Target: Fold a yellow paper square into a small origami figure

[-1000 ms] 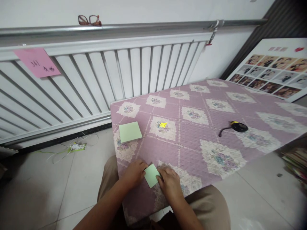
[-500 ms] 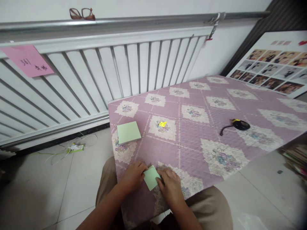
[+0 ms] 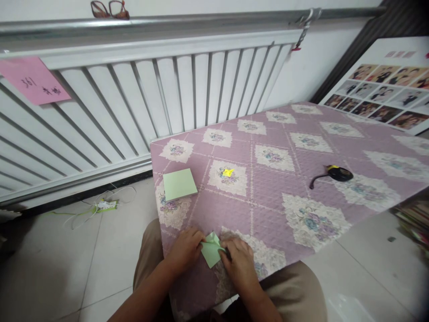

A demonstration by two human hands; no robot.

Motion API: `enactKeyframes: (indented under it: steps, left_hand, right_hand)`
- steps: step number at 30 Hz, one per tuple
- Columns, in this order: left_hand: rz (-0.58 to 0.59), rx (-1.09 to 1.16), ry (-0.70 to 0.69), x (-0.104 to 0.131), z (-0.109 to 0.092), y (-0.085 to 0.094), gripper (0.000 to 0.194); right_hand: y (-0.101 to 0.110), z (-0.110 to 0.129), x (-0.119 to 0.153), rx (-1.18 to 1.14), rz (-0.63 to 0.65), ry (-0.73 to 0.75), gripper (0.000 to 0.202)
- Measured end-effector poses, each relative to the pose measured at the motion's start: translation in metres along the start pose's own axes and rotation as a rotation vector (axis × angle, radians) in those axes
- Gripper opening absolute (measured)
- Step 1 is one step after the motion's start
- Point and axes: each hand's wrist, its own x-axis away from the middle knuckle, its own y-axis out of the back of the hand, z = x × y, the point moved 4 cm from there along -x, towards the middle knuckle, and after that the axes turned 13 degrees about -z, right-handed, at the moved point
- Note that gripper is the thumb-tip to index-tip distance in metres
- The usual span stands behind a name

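A small folded green paper [image 3: 211,255] lies near the table's front edge, its top part lifted and creased. My left hand [image 3: 187,246] pinches its left corner, and my right hand [image 3: 238,258] grips the right corner between thumb and fingers. Farther back on the left sits a stack of light green square paper [image 3: 180,184]. To the right of the stack is a small yellow folded paper piece [image 3: 228,172].
The table [image 3: 231,210] has a purple floral cloth. A black and yellow object with a strap [image 3: 340,174] lies at the right. Behind are a white radiator [image 3: 167,98], a pipe with glasses [image 3: 110,10], and a photo board [image 3: 382,89].
The top part of the green paper, flat before, is now raised and opened between my hands. The camera view has shifted slightly.
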Motion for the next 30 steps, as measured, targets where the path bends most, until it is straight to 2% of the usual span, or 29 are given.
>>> enactKeyframes:
  steps: [15,21,30]
  left_hand:
    - [-0.061,0.021,-0.043,0.0022,0.003,-0.0026,0.014]
    - [-0.075,0.025,-0.048,0.003,0.0042,-0.0045,0.013]
    - [-0.096,0.022,-0.056,0.0031,0.0016,-0.0013,0.014]
  right_hand:
    - [0.0011,0.002,-0.0003,0.001,-0.009,-0.001,0.009]
    - [-0.0015,0.0001,0.0008,0.018,-0.03,0.006,0.018]
    - [0.0007,0.0035,0.0002,-0.014,-0.047,0.033,0.021]
